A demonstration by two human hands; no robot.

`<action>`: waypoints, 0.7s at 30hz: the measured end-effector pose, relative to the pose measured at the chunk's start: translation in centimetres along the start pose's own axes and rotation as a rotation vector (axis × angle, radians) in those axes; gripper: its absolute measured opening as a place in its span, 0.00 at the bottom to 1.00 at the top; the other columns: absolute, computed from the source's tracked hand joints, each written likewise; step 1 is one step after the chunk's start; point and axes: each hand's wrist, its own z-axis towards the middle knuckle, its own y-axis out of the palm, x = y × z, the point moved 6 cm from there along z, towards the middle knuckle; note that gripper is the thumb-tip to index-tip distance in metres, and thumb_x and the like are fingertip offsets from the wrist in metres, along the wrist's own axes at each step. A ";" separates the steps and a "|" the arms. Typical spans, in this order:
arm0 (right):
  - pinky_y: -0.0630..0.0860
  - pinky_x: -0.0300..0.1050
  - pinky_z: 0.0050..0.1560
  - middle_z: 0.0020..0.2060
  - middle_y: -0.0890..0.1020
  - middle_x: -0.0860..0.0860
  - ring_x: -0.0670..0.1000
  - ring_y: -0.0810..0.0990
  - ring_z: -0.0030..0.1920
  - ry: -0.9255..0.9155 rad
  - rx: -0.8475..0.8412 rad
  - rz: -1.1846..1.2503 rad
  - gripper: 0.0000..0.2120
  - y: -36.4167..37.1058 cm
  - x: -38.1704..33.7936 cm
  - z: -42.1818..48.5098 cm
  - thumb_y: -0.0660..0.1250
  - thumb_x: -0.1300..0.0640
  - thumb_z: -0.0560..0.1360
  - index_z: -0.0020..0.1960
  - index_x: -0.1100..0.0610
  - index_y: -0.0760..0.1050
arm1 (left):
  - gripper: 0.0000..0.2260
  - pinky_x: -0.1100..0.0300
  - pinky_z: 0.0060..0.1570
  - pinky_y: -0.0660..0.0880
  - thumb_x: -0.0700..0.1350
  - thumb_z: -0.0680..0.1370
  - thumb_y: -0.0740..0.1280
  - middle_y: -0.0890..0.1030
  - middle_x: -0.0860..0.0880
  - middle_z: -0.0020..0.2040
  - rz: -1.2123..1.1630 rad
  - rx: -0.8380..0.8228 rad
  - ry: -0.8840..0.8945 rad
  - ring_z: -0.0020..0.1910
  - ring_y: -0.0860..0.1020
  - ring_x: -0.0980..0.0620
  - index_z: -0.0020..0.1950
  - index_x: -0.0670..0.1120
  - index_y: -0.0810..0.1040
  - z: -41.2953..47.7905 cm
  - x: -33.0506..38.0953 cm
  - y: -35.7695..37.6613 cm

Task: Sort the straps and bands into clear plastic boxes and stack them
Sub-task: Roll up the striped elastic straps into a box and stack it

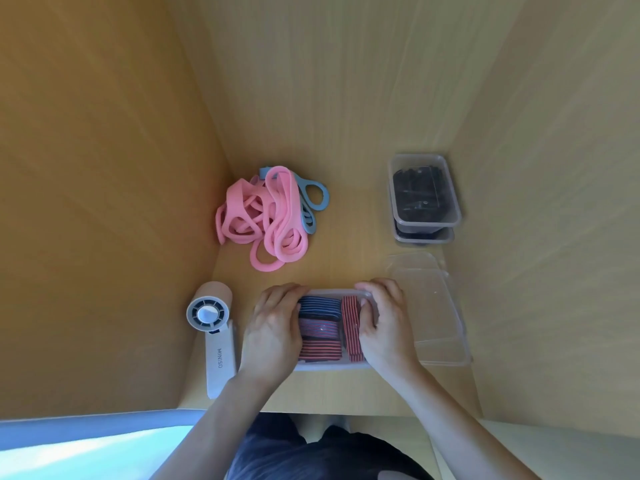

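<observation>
At the near edge of the tabletop (349, 237), about midway along it, sits a clear box (332, 366), and the person has both hands on it. The left hand (273, 323) covers the box's left side, its fingers curled down together over the left rim and far-left corner, so it grips that side. The right hand (382, 323) grips the right side, with its fingers bent round the far-right corner and its thumb lying against the contents. Inside the box are striped bands (320, 329) in dark blue and red, folded flat and packed in rows, with one red-and-dark bundle (350, 327) set lengthwise along the right wall; whether a lid is on top I cannot tell. In the far left corner of the tabletop lies a loose tangle of pink bands (263, 220), with a few blue bands (317, 194) showing from under its right side. In the far right corner stand two stacked boxes (427, 224), one on top of the other, both holding black straps (420, 192). Just beside the box in hand, along the right edge, lie empty clear plastic pieces (436, 317), overlapping one another; boxes or lids, I cannot say. At the near left corner a white handheld fan (213, 327) lies on its side, well apart from the pink tangle.
</observation>
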 end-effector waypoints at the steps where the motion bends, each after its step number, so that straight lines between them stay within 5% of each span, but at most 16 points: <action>1: 0.73 0.43 0.61 0.54 0.76 0.48 0.51 0.75 0.56 -0.008 -0.003 -0.013 0.14 0.1 -0.1 -0.1 0.63 0.69 0.77 0.58 0.57 0.80 | 0.16 0.63 0.62 0.67 0.33 0.79 0.63 0.81 0.52 0.60 -0.001 -0.006 0.001 0.60 0.74 0.49 0.63 0.46 0.81 0.1 -0.1 -0.1; 7: 0.73 0.44 0.57 0.50 0.75 0.45 0.51 0.75 0.54 0.034 -0.016 -0.013 0.14 0.4 0.3 0.5 0.62 0.68 0.78 0.57 0.55 0.81 | 0.16 0.61 0.59 0.69 0.34 0.80 0.63 0.81 0.52 0.59 -0.004 -0.057 -0.002 0.59 0.74 0.50 0.64 0.48 0.82 0.8 -0.8 -0.1; 12: 0.72 0.43 0.57 0.52 0.76 0.46 0.49 0.73 0.55 0.021 -0.011 -0.040 0.14 0.4 0.1 0.1 0.61 0.68 0.79 0.57 0.55 0.79 | 0.17 0.49 0.65 0.72 0.41 0.81 0.58 0.80 0.51 0.64 -0.026 -0.115 0.014 0.65 0.75 0.49 0.67 0.46 0.79 0.9 -0.7 -0.2; 16: 0.72 0.41 0.58 0.53 0.77 0.46 0.47 0.73 0.56 0.012 -0.008 -0.050 0.13 0.2 -0.1 -0.1 0.60 0.68 0.79 0.58 0.56 0.79 | 0.25 0.49 0.75 0.61 0.56 0.81 0.57 0.68 0.53 0.77 0.028 -0.259 0.012 0.77 0.60 0.52 0.77 0.48 0.68 -0.1 -0.4 0.3; 21: 0.71 0.31 0.59 0.54 0.79 0.46 0.42 0.77 0.55 0.072 -0.011 0.072 0.14 0.0 0.1 -0.8 0.59 0.69 0.81 0.60 0.58 0.79 | 0.27 0.55 0.78 0.54 0.58 0.80 0.58 0.62 0.55 0.80 0.057 -0.270 0.022 0.80 0.54 0.54 0.79 0.52 0.65 -1.0 -0.1 0.2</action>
